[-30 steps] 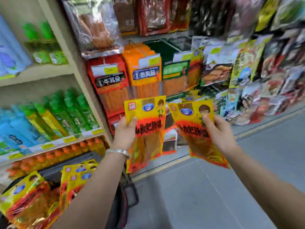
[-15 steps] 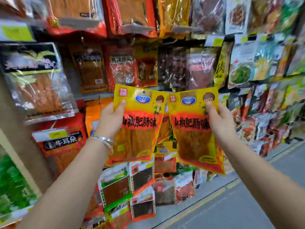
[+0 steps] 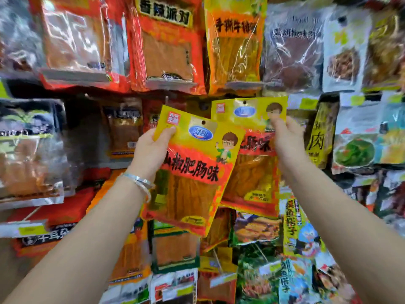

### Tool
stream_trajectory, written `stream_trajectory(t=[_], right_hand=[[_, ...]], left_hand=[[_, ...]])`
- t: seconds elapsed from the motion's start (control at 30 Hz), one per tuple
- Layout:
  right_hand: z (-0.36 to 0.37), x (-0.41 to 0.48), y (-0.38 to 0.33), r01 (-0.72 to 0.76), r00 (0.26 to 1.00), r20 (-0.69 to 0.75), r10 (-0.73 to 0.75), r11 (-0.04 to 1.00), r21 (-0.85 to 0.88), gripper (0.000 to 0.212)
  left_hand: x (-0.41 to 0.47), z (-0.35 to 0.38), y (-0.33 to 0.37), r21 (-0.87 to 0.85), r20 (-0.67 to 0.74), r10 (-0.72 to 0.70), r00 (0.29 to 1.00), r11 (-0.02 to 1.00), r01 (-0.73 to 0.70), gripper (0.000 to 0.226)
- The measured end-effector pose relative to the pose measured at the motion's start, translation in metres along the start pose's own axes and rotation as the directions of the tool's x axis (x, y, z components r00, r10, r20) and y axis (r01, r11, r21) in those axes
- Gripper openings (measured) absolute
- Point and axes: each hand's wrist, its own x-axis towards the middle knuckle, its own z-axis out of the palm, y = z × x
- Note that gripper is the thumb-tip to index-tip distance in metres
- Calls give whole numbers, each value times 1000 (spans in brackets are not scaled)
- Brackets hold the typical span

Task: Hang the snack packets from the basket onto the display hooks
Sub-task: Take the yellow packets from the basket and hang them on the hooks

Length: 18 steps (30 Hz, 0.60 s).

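Head view. The left hand (image 3: 151, 148) grips a yellow-and-red snack packet (image 3: 197, 172) at its upper left corner, thumb pressed on the front face and the fingers curled out of sight behind it. The packet is tilted, its top leaning left. A silver bracelet (image 3: 140, 181) sits on that wrist.

The right hand (image 3: 285, 141) pinches a second, matching packet (image 3: 254, 170) by its upper right part, fingers closed on the front. This packet is held higher and more upright, and its lower left is covered by the first packet.

Both packets are held up in front of the display wall. Each has a small hanging hole near its top edge. Whether a hook lies behind either hole cannot be told.

The wall is densely hung. Directly above are a red packet (image 3: 166, 40) and an orange-yellow packet (image 3: 234, 40), their bottom edges just above the held pair. A narrow yellow packet (image 3: 322, 137) hangs just right of the right hand. Brown packets (image 3: 122, 128) hang left of the left hand. More packets crowd below, partly hidden by both forearms.
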Motion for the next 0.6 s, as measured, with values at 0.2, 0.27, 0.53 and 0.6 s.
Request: stream_trajectory(t=[0.2,0.27,0.53,0.6], right_hand=[[17,55,18,-102,979,189,80,989,109,17],[21,67,24,-142,966,235,108,981,134,15],[25,92,55,-201,940,311,139,963,179,17],[27,94,59,-209,934,327,145,963,168,19]], left_hand=[[5,31,-9,-9,-87,-20,996,1000,19,21],[6,38,-10,-31,-114,-45,993,999,41,20],[7,58,-12,-19,-223,-68,972,998,66,20],[7,59,-13,-8,-221,-71,973,997,71,20]])
